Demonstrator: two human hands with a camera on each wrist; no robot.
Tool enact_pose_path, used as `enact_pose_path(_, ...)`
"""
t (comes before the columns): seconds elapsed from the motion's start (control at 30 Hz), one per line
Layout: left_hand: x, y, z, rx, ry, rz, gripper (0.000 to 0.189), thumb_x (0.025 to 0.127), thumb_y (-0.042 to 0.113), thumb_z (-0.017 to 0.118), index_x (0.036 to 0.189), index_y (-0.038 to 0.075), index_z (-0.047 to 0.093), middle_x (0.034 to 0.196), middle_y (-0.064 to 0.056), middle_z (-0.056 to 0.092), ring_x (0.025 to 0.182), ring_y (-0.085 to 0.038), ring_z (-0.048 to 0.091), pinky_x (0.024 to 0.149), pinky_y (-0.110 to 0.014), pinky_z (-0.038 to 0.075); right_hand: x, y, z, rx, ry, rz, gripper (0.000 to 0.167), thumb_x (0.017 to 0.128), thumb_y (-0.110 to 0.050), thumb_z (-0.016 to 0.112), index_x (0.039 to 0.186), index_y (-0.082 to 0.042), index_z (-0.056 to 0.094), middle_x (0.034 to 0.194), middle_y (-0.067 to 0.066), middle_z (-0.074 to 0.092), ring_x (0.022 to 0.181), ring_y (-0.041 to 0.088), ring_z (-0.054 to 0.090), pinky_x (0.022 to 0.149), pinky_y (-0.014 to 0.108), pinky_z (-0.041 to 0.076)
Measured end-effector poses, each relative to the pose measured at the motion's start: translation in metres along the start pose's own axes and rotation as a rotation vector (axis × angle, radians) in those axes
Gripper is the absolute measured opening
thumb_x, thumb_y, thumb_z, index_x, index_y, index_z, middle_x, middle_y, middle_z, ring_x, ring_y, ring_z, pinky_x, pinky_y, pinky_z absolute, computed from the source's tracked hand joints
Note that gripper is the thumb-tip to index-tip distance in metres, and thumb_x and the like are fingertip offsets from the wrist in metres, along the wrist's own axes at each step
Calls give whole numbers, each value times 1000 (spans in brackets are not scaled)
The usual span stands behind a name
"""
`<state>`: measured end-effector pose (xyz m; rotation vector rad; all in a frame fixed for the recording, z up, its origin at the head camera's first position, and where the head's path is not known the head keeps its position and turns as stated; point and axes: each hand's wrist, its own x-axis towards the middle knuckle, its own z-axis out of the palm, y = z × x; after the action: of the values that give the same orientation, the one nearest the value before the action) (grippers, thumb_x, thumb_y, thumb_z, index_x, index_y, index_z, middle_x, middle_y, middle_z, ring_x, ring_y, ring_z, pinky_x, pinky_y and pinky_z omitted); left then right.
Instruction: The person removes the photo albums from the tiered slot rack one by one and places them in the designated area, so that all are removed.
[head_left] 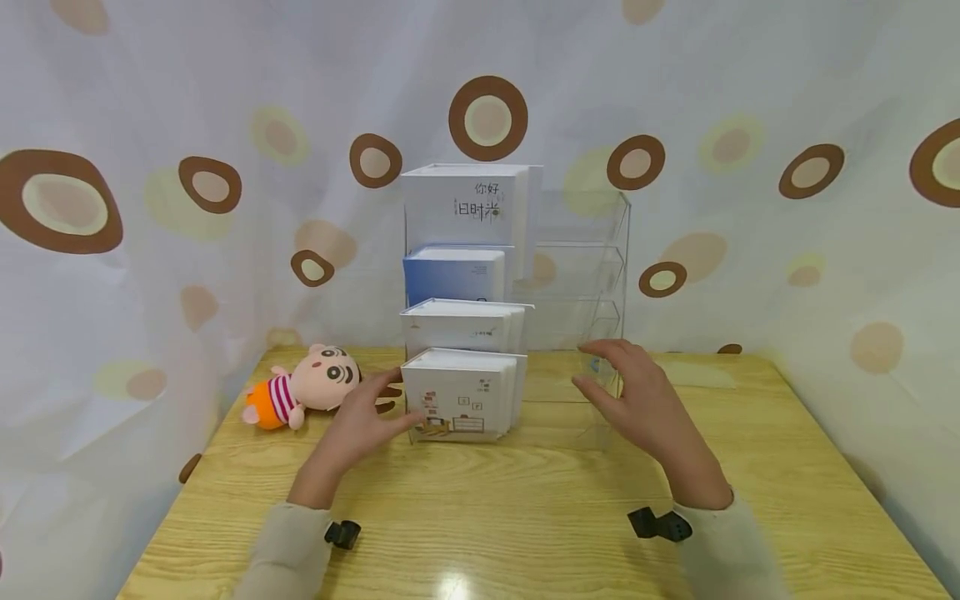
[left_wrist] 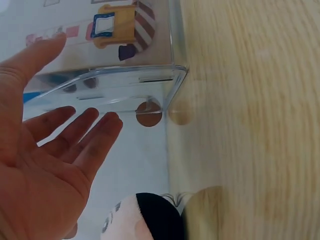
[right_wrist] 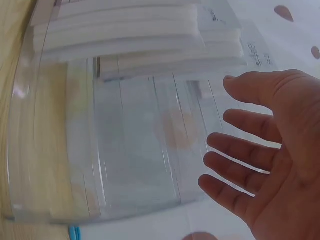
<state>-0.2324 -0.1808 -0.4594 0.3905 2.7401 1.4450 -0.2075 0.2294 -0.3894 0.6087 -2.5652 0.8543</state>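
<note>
A clear plastic tiered rack (head_left: 564,423) stands on the table. Its left half holds stacks of thin books, or perhaps boxed cards: a front white stack with room drawings (head_left: 468,404), another white one (head_left: 453,332), a blue one (head_left: 442,279) and a tall white one with black characters (head_left: 442,196). My left hand (head_left: 360,429) is at the rack's left side, thumb before the front panel and fingers extended along the outside; contact is unclear. At the rack's right side is my right hand (head_left: 637,400), fingers spread and holding nothing. In the right wrist view its fingertips are close to the clear tiers (right_wrist: 135,150).
A plush doll (head_left: 322,379) in a striped top and orange shorts lies left of the rack, near my left hand. Behind the wooden table (head_left: 480,517) hangs a white curtain (head_left: 570,50) with brown ring patterns. Dark wrist straps show on both sleeves.
</note>
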Motion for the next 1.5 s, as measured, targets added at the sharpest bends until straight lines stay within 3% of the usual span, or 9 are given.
enact_pose_path(0.23, -2, -5, 2, -52, -4, -28, 79, 99, 33, 90, 166, 12, 53, 157, -18, 58, 144, -44, 64, 114, -56, 61, 20, -15, 25, 98, -50, 19, 46, 107, -19, 78, 149, -6, 68, 148, 18, 71, 127, 42, 70, 102, 62, 61)
enact_pose_path(0.57, -2, -12, 3, -38, 8, -75, 74, 98, 37, 89, 161, 12, 60, 161, -16, 65, 140, -41, 70, 116, -63, 57, 40, -38, 54, 288, -31, 57, 43, 102, -19, 84, 140, -3, 71, 139, 18, 76, 125, 39, 75, 109, 59, 62)
enact_pose_path(0.8, -3, -13, 3, -56, 9, -107, 72, 99, 33, 89, 161, 11, 60, 161, -14, 65, 142, -39, 69, 119, -64, 53, 40, -47, 68, 380, -62, 141, 43, 100, -21, 87, 139, -9, 73, 138, 15, 77, 119, 35, 78, 101, 54, 65)
enact_pose_path(1.0, -2, -13, 2, -77, -13, -104, 66, 102, 30, 85, 159, 8, 61, 160, -17, 65, 143, -42, 67, 119, -63, 55, 38, -46, 80, 484, -96, 224, 46, 102, -21, 85, 145, -12, 69, 135, 17, 76, 124, 37, 76, 102, 52, 64)
enact_pose_path(1.1, -1, -13, 3, -94, -24, -108, 64, 103, 28, 84, 159, 9, 61, 160, -17, 65, 144, -41, 66, 119, -61, 55, 38, -44, 84, 520, -90, 225, 45, 103, -17, 83, 145, -10, 69, 133, 20, 77, 124, 37, 75, 102, 50, 64)
enact_pose_path(1.33, -1, -16, 2, -118, -44, -101, 64, 103, 27, 83, 160, 7, 61, 160, -18, 65, 143, -40, 67, 115, -57, 59, 39, -43, 91, 599, -77, 240, 38, 102, -14, 83, 138, -7, 72, 132, 20, 77, 118, 32, 76, 91, 27, 63)
enact_pose_path(1.5, 0, -17, 1, -124, -49, -97, 64, 104, 25, 83, 160, 5, 60, 161, -19, 64, 142, -41, 67, 115, -57, 59, 40, -45, 92, 613, -69, 228, 31, 104, -14, 82, 132, -5, 73, 133, 22, 77, 117, 31, 76, 88, 23, 62)
